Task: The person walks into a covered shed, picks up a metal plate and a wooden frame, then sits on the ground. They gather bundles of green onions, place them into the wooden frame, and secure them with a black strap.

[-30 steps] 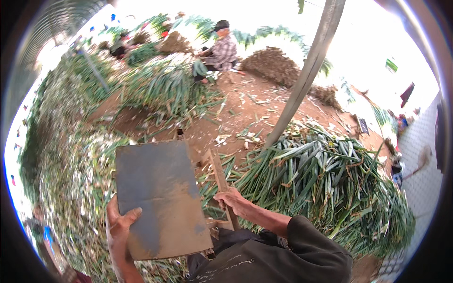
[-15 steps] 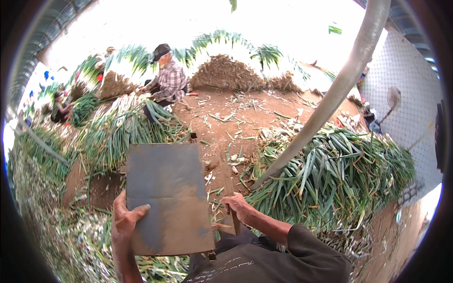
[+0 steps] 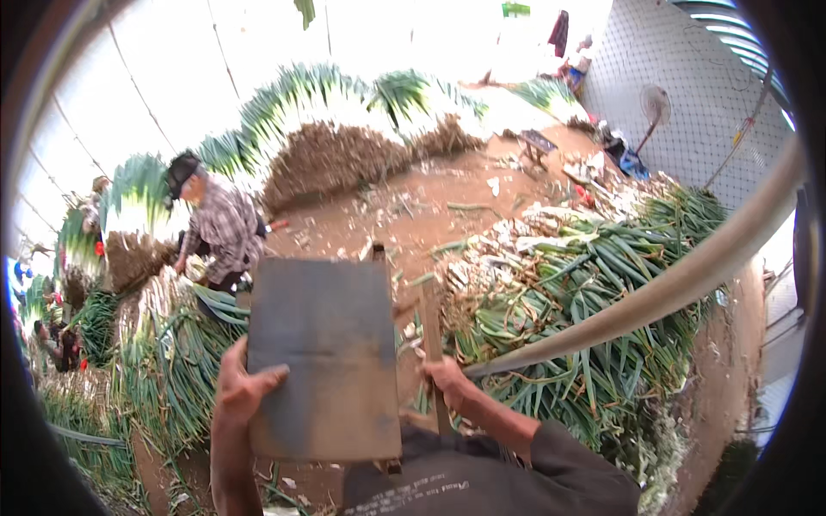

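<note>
In front of my body I hold a small wooden stool, its flat rectangular seat [image 3: 325, 353] facing up at me. The seat is dull grey at the top and stained brown lower down. My left hand [image 3: 237, 391] grips its left edge, thumb lying over the top; the other fingers are hidden behind it. To the right, a narrow wooden leg frame [image 3: 430, 322] stands out beside the seat. My right hand [image 3: 446, 378] is closed round that frame.
Green onions with long leaves lie heaped at the right [image 3: 594, 292] and left [image 3: 176, 361]. Behind, bundles stand over a root mass [image 3: 340, 163]. A person in a checked shirt [image 3: 225, 228] crouches at the left. A thick pale pole [image 3: 654, 301] slants across the right; a fan [image 3: 654, 107] stands beyond.
My view has swung to the right, so the crouching person and heaps sit farther left. The stool stays in both hands, held much the same way.
</note>
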The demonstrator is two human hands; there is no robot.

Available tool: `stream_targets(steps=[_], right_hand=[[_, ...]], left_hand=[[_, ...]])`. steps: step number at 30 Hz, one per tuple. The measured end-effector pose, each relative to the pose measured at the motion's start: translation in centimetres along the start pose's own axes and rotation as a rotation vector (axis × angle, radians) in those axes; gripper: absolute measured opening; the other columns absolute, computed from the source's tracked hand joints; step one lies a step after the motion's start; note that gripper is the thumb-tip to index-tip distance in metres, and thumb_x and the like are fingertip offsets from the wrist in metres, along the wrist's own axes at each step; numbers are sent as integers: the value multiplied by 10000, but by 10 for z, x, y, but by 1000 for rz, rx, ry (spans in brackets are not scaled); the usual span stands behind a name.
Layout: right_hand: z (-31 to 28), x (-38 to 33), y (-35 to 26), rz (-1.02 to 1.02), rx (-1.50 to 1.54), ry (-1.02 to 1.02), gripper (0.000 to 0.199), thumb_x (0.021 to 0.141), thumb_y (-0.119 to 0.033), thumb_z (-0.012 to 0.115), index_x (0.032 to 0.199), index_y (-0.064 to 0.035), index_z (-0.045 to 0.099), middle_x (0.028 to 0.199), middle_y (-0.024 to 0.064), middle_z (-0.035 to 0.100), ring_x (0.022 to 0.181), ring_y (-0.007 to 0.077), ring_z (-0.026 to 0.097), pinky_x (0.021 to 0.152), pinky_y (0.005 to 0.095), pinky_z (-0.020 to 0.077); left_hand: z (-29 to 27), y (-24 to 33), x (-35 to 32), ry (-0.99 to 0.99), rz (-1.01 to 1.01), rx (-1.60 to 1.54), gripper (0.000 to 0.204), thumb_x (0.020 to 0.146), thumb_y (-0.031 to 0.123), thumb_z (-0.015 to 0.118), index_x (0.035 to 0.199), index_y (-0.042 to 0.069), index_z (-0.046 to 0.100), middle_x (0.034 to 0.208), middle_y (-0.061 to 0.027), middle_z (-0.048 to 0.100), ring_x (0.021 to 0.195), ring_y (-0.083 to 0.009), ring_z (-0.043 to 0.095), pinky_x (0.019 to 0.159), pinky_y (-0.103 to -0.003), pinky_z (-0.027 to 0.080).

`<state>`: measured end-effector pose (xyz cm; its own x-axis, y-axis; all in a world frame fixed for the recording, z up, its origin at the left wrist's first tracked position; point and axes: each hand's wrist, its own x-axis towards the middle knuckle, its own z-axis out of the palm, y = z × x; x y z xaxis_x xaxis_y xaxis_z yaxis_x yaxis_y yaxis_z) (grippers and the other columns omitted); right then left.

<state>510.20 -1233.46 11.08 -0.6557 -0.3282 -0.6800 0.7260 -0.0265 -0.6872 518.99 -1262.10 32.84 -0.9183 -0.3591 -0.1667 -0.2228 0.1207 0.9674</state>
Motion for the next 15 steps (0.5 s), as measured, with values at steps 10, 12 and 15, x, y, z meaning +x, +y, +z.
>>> stream_targets(steps=[10,12,15], right_hand=[[31,163,-159,-59,236,162,121,794,-95,638,720,-17,583,614,28,548,473,118,519,414,267,408],[33,206,-181,-73,251,247,120,802,-92,631,743,3,590,615,44,557,468,126,504,431,268,414],[35,270,-214,-116,310,339,131,822,-106,609,750,1,584,594,51,543,461,141,487,448,281,425]], left_hand=[[-2,35,303,-314,45,-21,465,703,-2,703,1137,-48,544,987,-85,636,870,-133,593,779,-268,487],[11,44,367,-362,13,-23,460,704,7,703,1134,-51,548,972,-83,639,858,-132,593,776,-269,487],[22,52,467,-482,19,-58,449,710,12,696,1130,-57,555,955,-75,645,846,-130,595,768,-269,490]])
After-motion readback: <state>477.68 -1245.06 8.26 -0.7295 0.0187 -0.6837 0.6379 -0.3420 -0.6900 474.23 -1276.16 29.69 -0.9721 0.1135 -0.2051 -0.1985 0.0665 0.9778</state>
